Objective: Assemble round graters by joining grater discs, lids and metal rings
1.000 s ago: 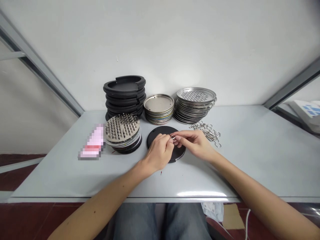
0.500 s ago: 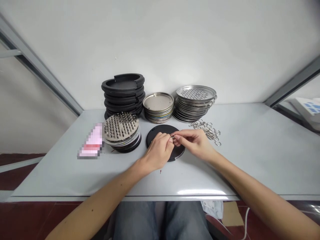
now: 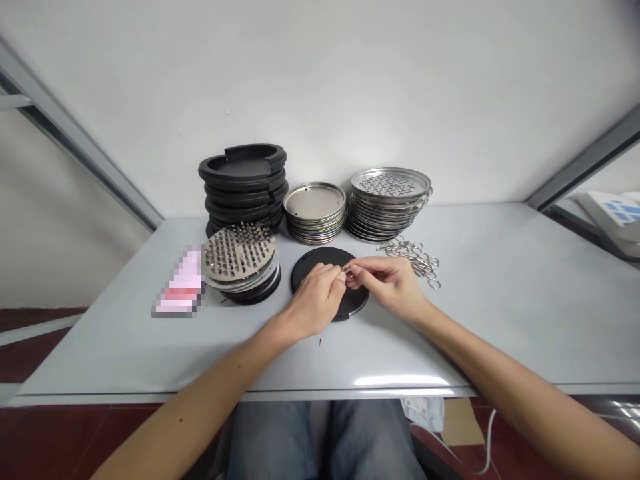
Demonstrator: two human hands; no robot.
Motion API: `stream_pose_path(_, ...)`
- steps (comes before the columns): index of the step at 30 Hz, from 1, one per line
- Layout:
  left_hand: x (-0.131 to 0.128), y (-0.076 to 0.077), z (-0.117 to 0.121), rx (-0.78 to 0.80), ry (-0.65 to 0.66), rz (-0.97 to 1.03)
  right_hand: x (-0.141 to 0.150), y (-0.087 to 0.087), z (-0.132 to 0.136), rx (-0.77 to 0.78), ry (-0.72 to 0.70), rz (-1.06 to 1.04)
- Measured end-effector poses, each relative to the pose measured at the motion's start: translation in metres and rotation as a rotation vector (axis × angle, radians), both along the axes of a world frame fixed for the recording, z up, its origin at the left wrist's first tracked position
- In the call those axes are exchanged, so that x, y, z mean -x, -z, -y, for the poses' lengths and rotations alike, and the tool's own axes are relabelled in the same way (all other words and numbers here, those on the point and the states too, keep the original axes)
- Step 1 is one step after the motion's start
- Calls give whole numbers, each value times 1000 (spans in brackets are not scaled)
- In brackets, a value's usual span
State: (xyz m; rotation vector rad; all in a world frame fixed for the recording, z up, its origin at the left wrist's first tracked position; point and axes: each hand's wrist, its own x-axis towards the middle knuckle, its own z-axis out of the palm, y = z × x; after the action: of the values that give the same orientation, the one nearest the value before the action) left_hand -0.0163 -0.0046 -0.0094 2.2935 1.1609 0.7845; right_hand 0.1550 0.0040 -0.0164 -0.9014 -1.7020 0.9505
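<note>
Above a black round disc (image 3: 320, 255) on the table, my two hands meet at the fingertips. Between them is a small metal ring (image 3: 349, 274), partly hidden by the fingers. My left hand (image 3: 316, 299) is closed, its thumb and curled fingers pinching the ring's left side. My right hand (image 3: 393, 283) pinches the same ring from the right with thumb and forefinger. Whether anything else is joined to the ring is hidden. To the right, just beyond the right hand, lies a loose pile of metal pins with rings (image 3: 417, 257).
Black rimmed trays (image 3: 243, 180) are stacked at the back left. Before them stands a pile topped by a studded metal disc (image 3: 240, 253). Shallow metal plates (image 3: 315, 202) and perforated metal discs (image 3: 391, 185) stand stacked along the wall. A blurred pink item (image 3: 183, 280) lies left.
Both hands stay joined at the ring with only slight finger movement, and the ring is now more covered by the fingers. The whole view has shifted slightly.
</note>
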Motion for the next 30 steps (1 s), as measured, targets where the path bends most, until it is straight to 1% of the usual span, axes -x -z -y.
stream_pose_path(6, 2, -1, -1, 38, 32, 39, 0, -1, 0, -5, 12, 41)
stream_pose_path(12, 5, -4, -2, 95, 45, 114, 0, -7, 1, -27, -27, 43)
stream_pose_path(16, 5, -2, -1, 63, 54, 87, -2, -7, 0, -5, -23, 52)
stream_pose_path(19, 5, -2, 0, 53, 36, 81, -3, -6, 0, -10, -12, 60)
stream_pose_path(25, 4, -2, 0, 108, -7, 110, -2, -7, 2, -101, 38, 122)
stream_pose_path(30, 2, 0, -1, 104, -21, 143, 1, -8, 5, -184, 99, 178)
